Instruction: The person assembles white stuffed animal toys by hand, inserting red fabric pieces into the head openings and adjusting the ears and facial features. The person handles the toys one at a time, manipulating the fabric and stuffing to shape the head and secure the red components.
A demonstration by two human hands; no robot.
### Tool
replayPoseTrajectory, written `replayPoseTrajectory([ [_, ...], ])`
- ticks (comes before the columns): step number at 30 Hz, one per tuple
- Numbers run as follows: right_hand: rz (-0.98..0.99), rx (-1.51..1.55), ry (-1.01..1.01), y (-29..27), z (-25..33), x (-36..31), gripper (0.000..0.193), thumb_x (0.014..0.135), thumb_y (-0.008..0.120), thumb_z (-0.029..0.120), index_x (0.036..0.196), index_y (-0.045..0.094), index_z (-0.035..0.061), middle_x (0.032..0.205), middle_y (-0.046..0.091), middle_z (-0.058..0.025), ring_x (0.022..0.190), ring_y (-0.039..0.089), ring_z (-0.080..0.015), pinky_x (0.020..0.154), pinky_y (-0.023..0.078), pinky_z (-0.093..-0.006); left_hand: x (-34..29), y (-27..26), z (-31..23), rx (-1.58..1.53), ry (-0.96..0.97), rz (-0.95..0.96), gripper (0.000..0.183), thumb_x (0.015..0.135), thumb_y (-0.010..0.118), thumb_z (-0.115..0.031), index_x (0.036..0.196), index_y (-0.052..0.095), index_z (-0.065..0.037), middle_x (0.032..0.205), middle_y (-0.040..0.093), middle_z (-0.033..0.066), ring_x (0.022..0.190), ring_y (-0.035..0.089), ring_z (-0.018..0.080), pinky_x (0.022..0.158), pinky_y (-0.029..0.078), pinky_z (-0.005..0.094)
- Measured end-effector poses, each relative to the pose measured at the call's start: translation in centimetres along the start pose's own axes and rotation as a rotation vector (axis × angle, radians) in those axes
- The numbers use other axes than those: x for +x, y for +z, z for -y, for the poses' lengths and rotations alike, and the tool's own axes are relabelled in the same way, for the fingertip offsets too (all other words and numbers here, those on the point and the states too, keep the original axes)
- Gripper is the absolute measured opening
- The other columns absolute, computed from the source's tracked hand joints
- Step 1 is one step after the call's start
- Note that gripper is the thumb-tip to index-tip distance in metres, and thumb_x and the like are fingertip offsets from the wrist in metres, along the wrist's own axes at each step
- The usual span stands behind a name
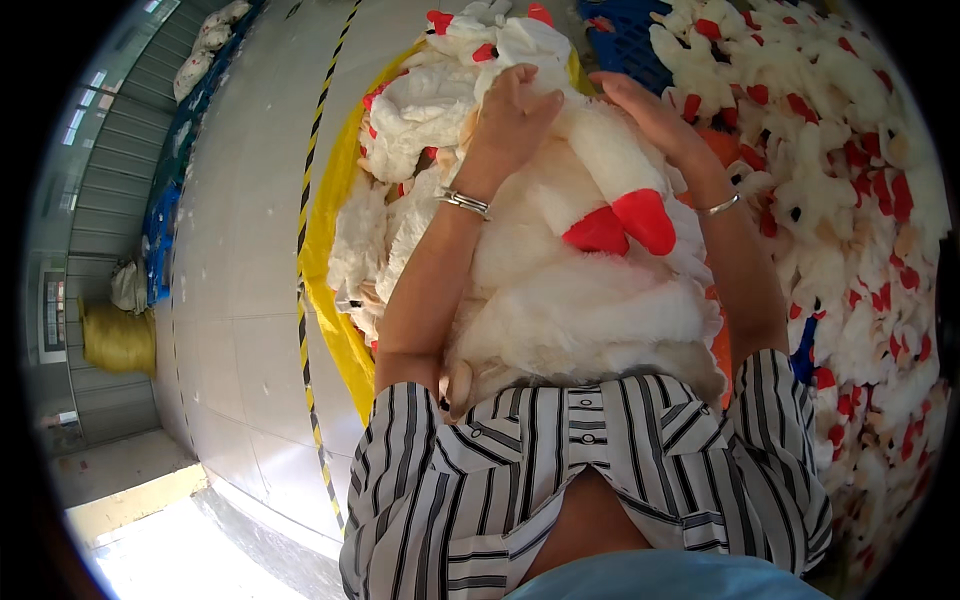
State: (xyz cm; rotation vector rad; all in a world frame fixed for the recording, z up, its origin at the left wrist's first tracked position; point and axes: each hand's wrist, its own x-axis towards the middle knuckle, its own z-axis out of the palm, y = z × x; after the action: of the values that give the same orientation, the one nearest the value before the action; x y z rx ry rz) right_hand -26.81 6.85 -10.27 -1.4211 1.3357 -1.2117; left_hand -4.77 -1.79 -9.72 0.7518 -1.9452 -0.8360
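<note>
A white plush toy (pixel 595 150) with red feet (pixel 645 220) lies in front of me on a heap of white plush pieces (pixel 580 320), its legs pointing toward me. My left hand (pixel 513 122) is at the toy's left side, its fingers bent into the white fur and its thumb toward the middle. Along the opposite side, my right hand (pixel 655 120) lies against the fur with its fingers stretched out and nearly straight. Part of the right hand's underside is hidden. Metal bangles circle both wrists.
Yellow sheeting (pixel 335 240) edges the heap on the left, beside black-and-yellow floor tape (pixel 305 290). A large pile of white and red plush pieces (pixel 850 230) lies at right. A blue plastic crate (pixel 630 40) stands beyond my right hand. Far left is a yellow roll (pixel 118 338).
</note>
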Motion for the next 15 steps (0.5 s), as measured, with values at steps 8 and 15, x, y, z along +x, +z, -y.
replayPoseTrajectory([
  [8,-0.09,-0.217,0.018,2.7,-3.5,-8.5,0.046,0.091,0.054,0.009,0.136,0.047,0.0031,0.135,0.053,-0.0102,0.127,0.049,-0.0204,0.105,0.038,-0.0306,-8.6,-3.9,-2.2,-0.175,-0.137,0.426,0.062,0.076,0.078,-0.031,0.125,0.054,-0.002,0.116,0.061,0.0187,0.107,0.061,0.0313,0.089,0.05,0.0365],
  [15,0.05,-0.53,-0.253,5.1,5.2,-7.6,0.064,0.08,0.057,-0.006,0.139,0.047,0.0128,0.141,0.047,-0.0141,0.131,0.046,-0.0274,0.106,0.04,-0.0351,-10.1,-0.5,-5.1,0.147,-0.032,0.586,0.059,0.075,0.075,-0.035,0.123,0.056,-0.006,0.11,0.064,0.0155,0.099,0.064,0.0311,0.079,0.052,0.0402],
])
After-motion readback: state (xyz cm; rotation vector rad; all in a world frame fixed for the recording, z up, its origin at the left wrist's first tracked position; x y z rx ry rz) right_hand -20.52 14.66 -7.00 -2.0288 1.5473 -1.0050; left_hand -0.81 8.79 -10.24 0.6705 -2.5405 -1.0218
